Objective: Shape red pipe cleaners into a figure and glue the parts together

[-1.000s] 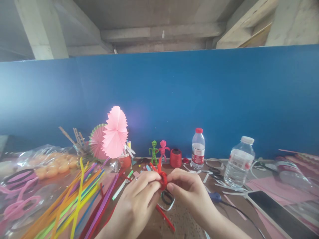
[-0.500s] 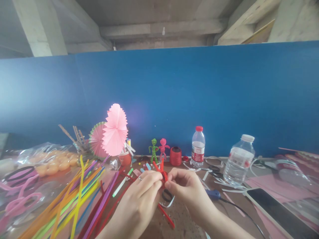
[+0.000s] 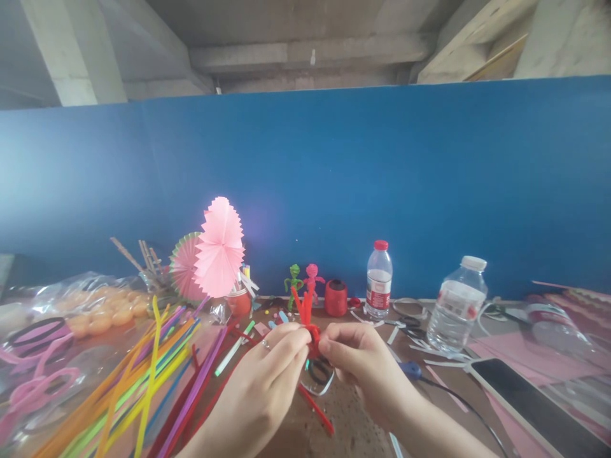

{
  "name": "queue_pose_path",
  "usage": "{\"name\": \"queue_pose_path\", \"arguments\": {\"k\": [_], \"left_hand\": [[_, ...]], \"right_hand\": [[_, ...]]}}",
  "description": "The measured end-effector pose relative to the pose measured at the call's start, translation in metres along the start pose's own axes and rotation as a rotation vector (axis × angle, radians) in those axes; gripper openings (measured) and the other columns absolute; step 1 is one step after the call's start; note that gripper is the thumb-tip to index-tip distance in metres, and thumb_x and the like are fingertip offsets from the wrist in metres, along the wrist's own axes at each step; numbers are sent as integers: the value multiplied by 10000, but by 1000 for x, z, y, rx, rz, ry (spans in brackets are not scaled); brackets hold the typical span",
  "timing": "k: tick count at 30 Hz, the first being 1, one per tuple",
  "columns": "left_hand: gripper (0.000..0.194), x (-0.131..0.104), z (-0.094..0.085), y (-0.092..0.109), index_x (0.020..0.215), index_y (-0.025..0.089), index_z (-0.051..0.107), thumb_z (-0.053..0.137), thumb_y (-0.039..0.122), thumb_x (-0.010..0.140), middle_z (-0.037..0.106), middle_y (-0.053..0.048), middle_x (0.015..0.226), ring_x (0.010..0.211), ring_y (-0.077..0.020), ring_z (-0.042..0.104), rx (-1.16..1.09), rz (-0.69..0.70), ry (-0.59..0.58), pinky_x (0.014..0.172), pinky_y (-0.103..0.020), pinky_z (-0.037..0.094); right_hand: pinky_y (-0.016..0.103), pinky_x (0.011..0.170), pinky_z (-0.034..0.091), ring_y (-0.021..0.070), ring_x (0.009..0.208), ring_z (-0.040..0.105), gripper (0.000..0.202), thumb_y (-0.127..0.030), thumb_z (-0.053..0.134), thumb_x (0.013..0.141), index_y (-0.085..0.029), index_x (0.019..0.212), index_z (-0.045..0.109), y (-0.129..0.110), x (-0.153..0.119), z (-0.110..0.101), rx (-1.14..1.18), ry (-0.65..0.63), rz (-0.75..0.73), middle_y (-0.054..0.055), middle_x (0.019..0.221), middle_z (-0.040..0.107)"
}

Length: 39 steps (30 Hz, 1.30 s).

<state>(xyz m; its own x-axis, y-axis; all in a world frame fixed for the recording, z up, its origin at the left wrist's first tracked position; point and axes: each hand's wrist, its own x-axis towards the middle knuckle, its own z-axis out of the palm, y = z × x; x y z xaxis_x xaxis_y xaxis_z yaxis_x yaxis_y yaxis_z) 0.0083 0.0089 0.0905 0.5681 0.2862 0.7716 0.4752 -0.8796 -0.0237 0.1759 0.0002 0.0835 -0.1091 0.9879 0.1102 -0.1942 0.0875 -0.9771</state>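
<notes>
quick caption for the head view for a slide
Both hands, left hand and right hand, pinch a twisted red pipe cleaner above a craft table, beside loose coloured pipe cleaners.

No legible text, even on bottle label (image 3: 380, 287)

Pipe cleaners (image 3: 143, 381) lie left of both hands, bottles (image 3: 456, 305) right (phone (image 3: 529, 397) nearest), figures (image 3: 303, 283) behind

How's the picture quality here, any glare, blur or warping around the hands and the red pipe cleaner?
Head view: wide-angle warp bows the blue wall and stretches the edges; the left hand, right hand and red pipe cleaner are fairly sharp; a soft glare patch glows beside the pink fan; light is even, shadows faint.
</notes>
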Motion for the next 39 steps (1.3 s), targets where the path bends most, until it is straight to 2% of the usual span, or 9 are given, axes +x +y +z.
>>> {"name": "queue_pose_path", "arguments": {"k": [9,15,21,25,31,33,36,38,39], "left_hand": [[264,-4,3,1,1064,144,555,398,10,899,647,-98,1001,974,-186,620,-51,-81,-79,869,-267,535],[306,-13,7,-1,1126,179,549,471,5,886,611,-76,1079,1042,-178,580,-111,-162,-129,924,-278,480],[266,-7,6,7,1021,178,558,447,-21,883,574,-30,945,941,-148,592,-138,-161,-100,848,-247,463],[229,-3,2,10,926,158,544,428,-34,877,566,-42,939,901,-145,590,-108,-129,-81,812,-242,456],[214,-5,7,9,899,146,562,428,-18,876,584,-61,927,851,-157,593,-104,-112,-67,785,-261,468],[194,-3,6,7,870,159,584,460,9,872,599,-58,935,841,-157,603,-178,-196,-52,766,-253,475],[105,5,0,4,774,180,638,587,109,832,618,-41,910,816,-170,614,-401,-482,-83,710,-243,485],[66,10,-6,0,726,186,672,659,171,789,617,-39,906,827,-190,614,-612,-664,-127,704,-255,486],[57,12,-8,-3,719,185,687,677,187,775,612,-41,906,838,-199,609,-720,-713,-131,717,-265,483]], "right_hand": [[210,440,184,62,448,254,235,-306,617,749,-155,583,549,4,1,4,-101,22,-107,-82,466,359],[221,496,316,105,527,404,186,-284,584,756,-164,625,531,13,-1,8,-169,94,-203,-32,556,480],[233,527,348,114,553,435,145,-267,567,759,-163,666,528,21,-2,10,-203,153,-260,-20,605,519],[237,525,360,120,547,450,149,-276,558,765,-166,669,525,23,-2,11,-205,166,-278,-19,607,518],[244,531,368,127,557,452,169,-289,548,793,-171,676,516,25,-2,10,-250,165,-309,-17,615,513],[248,544,377,132,578,458,188,-305,527,826,-178,687,518,21,-3,7,-278,147,-340,-15,630,512],[252,583,399,140,629,478,145,-309,495,863,-193,802,558,12,-7,1,-375,134,-463,-7,713,532],[260,639,421,153,703,511,119,-283,553,827,-211,922,555,7,-10,-1,-478,135,-517,3,807,561],[262,664,430,161,744,530,178,-266,587,801,-217,966,541,5,-11,-1,-519,125,-505,8,851,578]]}}
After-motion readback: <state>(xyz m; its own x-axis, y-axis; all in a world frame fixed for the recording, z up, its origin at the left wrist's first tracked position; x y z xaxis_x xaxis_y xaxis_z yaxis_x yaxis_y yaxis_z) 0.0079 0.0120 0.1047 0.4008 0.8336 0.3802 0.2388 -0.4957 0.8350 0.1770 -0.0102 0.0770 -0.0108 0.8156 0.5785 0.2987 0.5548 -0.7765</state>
